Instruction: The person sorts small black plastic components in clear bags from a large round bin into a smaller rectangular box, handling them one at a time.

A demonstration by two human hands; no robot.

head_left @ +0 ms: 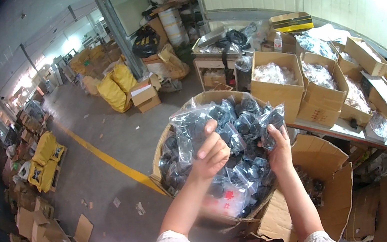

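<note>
Both my hands are raised over a large cardboard bin (159, 164) heaped with see-through plastic bags of black parts (245, 125). My left hand (213, 154) has its fingers curled closed on a see-through plastic bag (188, 128), which spreads out beyond the fingertips; what lies inside it is hard to make out. Thumb up, my right hand (279, 150) grips a smaller plastic bag with a dark part in it (273, 122). At the bin's near side lies a bag with a red mark (227, 201).
An open carton (333, 185) stands right of the bin. Beyond it, a table (376, 140) carries cartons of bagged parts (275, 75). Yellow sacks (117, 88) and a small carton (145, 95) sit farther back. A yellow floor line (103, 155) runs along the left, past stacked cardboard (45, 240).
</note>
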